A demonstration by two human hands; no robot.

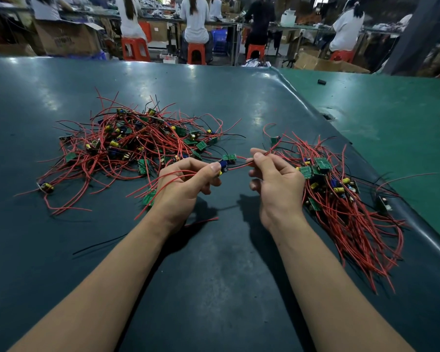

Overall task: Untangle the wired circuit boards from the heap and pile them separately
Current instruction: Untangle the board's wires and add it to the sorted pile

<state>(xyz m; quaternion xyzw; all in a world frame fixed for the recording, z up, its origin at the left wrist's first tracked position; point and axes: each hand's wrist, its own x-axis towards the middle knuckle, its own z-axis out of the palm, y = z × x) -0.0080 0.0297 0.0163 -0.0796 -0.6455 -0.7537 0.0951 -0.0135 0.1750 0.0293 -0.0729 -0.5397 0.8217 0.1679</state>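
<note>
L hand (186, 184) fingers pinch a board (226, 162) w/ red wires, raised over bench (214, 262). R hand (277, 181) fingers pinch its wire (241, 166) just beside. Heap (132, 143) lies beyond L fingers; sorted pile (341, 199) right of R fingers.

Both hands' fingers (215, 168) curled, pinching.

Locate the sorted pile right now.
In the head view, the sorted pile lies on the table on the person's right, just beyond the right hand, opposite the tangled heap on the left.
</note>
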